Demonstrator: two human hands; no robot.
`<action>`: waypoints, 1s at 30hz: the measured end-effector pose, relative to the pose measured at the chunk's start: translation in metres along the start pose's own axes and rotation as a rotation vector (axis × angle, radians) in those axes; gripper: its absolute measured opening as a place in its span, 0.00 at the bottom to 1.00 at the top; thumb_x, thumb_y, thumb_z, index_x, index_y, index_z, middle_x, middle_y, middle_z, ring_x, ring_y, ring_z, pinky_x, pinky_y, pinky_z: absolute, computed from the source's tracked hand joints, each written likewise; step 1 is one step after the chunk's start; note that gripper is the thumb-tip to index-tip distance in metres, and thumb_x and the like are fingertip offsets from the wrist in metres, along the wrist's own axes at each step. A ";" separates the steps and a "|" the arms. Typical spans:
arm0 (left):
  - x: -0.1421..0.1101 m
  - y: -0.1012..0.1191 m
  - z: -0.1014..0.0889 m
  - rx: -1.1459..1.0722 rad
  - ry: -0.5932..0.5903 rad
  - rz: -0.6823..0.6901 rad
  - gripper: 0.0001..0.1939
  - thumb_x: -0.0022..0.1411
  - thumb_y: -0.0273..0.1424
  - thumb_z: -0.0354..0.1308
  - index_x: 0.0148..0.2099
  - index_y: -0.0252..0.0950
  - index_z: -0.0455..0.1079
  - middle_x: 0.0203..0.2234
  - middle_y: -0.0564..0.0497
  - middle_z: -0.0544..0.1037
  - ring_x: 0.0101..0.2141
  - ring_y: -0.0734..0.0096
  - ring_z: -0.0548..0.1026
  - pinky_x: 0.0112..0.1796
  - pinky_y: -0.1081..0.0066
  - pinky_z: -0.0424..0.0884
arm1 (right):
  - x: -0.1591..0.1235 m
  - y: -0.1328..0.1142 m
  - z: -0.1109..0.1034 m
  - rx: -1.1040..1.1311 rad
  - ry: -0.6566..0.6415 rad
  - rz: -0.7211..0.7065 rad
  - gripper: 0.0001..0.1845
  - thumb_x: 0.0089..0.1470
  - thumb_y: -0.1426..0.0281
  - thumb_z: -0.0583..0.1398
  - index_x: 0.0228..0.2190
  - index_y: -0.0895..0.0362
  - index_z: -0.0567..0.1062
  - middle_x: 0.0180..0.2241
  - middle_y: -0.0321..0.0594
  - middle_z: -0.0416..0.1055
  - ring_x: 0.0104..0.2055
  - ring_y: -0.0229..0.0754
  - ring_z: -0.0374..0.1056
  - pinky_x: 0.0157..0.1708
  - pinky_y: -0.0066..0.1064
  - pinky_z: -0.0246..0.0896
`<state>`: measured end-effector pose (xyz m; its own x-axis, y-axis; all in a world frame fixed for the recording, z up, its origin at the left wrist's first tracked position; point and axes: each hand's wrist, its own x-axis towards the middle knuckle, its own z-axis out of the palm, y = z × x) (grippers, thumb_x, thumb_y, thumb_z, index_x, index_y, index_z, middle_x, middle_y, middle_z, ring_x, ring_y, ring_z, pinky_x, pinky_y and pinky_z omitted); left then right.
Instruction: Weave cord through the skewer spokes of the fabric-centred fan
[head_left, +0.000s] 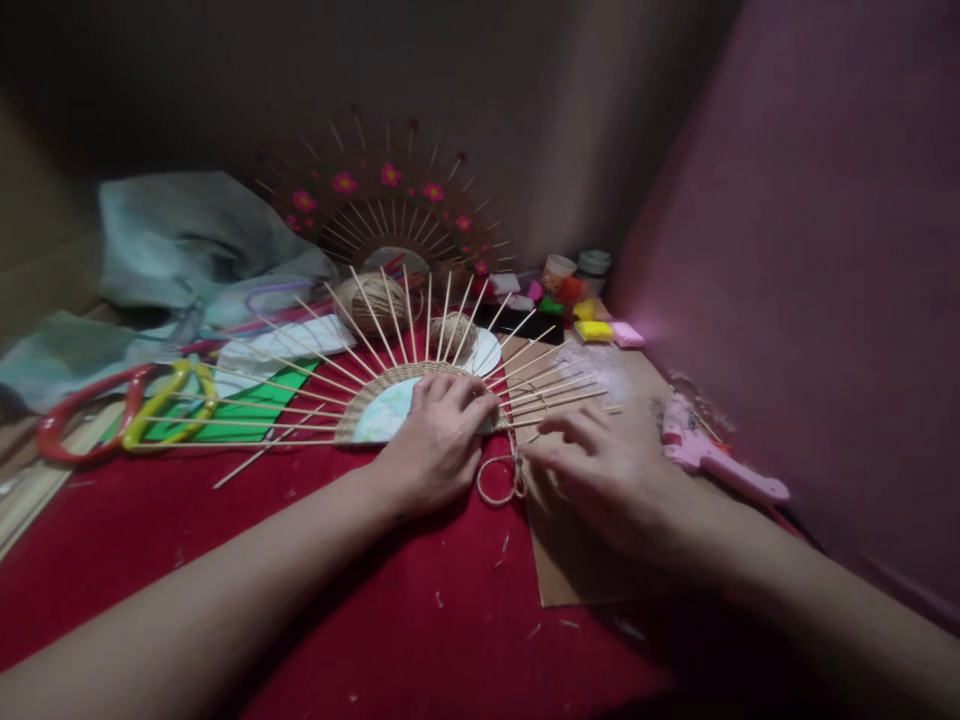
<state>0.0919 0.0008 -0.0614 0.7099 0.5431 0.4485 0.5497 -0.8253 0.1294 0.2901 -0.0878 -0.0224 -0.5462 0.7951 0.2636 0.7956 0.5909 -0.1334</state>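
A half-round fan frame of thin wooden sticks (390, 315) lies on the red cloth, its sticks spreading outward. Twine weaving (360, 405) rings its pale blue-green half-disc (382, 410). My left hand (442, 435) is closed over the right part of the disc and weaving, fingers bent, gripping it. Just right of it, my right hand (600, 465) has its fingertips pinched together at loose twine (496, 498), which hangs in a loop below the rightmost sticks. The fingers partly hide the strand.
Red-and-yellow-handled scissors (135, 415) and green sheet (247, 410) lie left. Behind are a twine ball (373, 302) and a flowered stick fan (390, 200) against the wall. Cardboard (570, 560) lies under my right hand; a pink glue gun (712, 455) and clay packs (592, 331) sit right.
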 end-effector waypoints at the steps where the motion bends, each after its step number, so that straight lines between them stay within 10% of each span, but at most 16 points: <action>1: 0.000 0.000 0.000 -0.003 -0.002 -0.005 0.17 0.54 0.24 0.50 0.48 0.34 0.63 0.44 0.43 0.67 0.45 0.56 0.60 0.47 0.55 0.55 | 0.008 -0.005 0.005 0.008 -0.016 -0.034 0.18 0.52 0.76 0.52 0.45 0.52 0.69 0.43 0.46 0.65 0.43 0.46 0.60 0.39 0.40 0.59; 7: 0.000 0.000 0.000 -0.016 -0.010 -0.021 0.17 0.54 0.25 0.51 0.48 0.34 0.64 0.44 0.43 0.66 0.45 0.57 0.60 0.48 0.55 0.54 | 0.024 -0.010 0.025 0.071 -0.162 -0.123 0.09 0.55 0.76 0.50 0.30 0.58 0.69 0.34 0.42 0.67 0.34 0.39 0.58 0.34 0.32 0.56; 14: 0.000 0.001 0.000 -0.024 -0.016 -0.016 0.17 0.54 0.24 0.50 0.48 0.34 0.65 0.43 0.43 0.67 0.44 0.57 0.60 0.47 0.56 0.55 | 0.016 -0.001 0.016 0.177 -0.135 0.106 0.07 0.55 0.74 0.49 0.28 0.57 0.65 0.27 0.38 0.65 0.27 0.37 0.56 0.29 0.31 0.54; 30: 0.002 0.001 0.007 0.104 0.000 0.018 0.15 0.64 0.32 0.44 0.47 0.36 0.68 0.42 0.42 0.69 0.43 0.57 0.61 0.44 0.55 0.56 | 0.034 0.021 0.008 0.971 0.169 0.542 0.05 0.52 0.69 0.56 0.27 0.57 0.64 0.24 0.35 0.69 0.20 0.32 0.59 0.21 0.27 0.54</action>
<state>0.0973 0.0025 -0.0667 0.7200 0.5285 0.4497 0.5796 -0.8144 0.0290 0.2858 -0.0474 -0.0236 -0.0893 0.9941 0.0613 0.3363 0.0880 -0.9377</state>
